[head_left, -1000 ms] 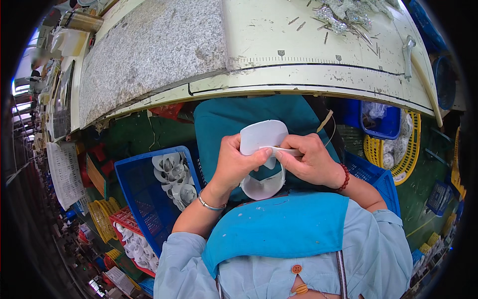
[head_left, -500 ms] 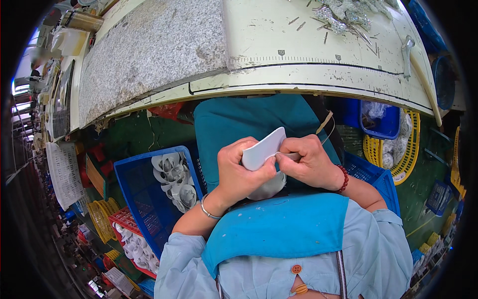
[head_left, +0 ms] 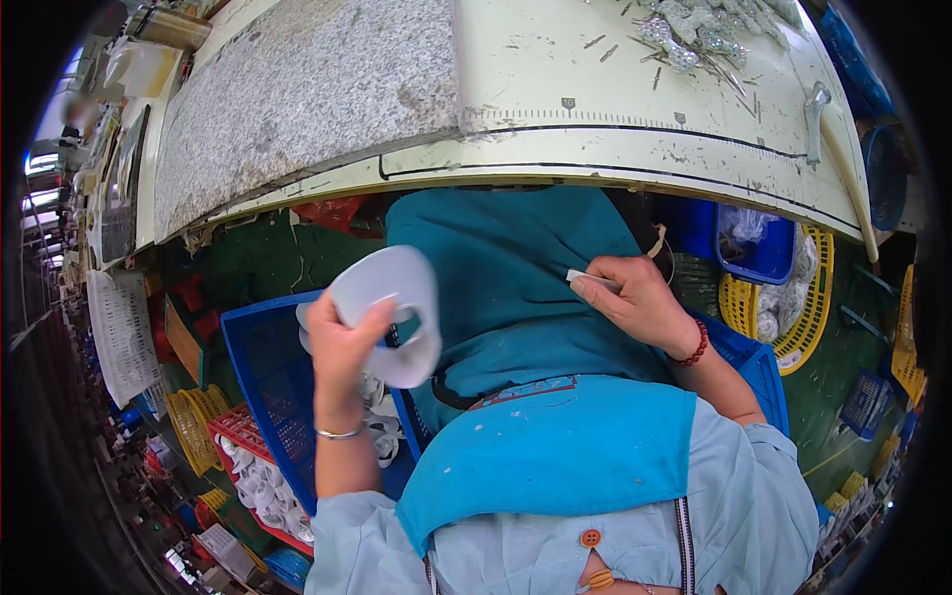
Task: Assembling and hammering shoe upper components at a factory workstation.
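My left hand (head_left: 340,347) grips a white curved plastic piece (head_left: 392,273) with a rounded opening in it, slightly smeared by motion. It hangs over the right part of a blue crate (head_left: 268,421) that has several similar white pieces inside, partly hidden by my hand and arm. My right hand (head_left: 643,302) is closed on a small flat light-coloured strip (head_left: 579,277), its short end poking out past the thumb; its kind does not show. That hand rests above the teal apron (head_left: 496,258) on my lap, apart from the white piece.
Ahead is a pale worktable (head_left: 555,149) with a grey stone slab (head_left: 317,94), a metal wrench (head_left: 816,119) and a heap of clear scraps (head_left: 694,30). A red basket (head_left: 243,426) of white pieces stands left. Right are a blue bin (head_left: 759,248) and a yellow basket (head_left: 818,297).
Both hands held the white piece together over my lap. My left hand has carried it left over the blue crate, while my right hand has moved slightly right, keeping the strip.
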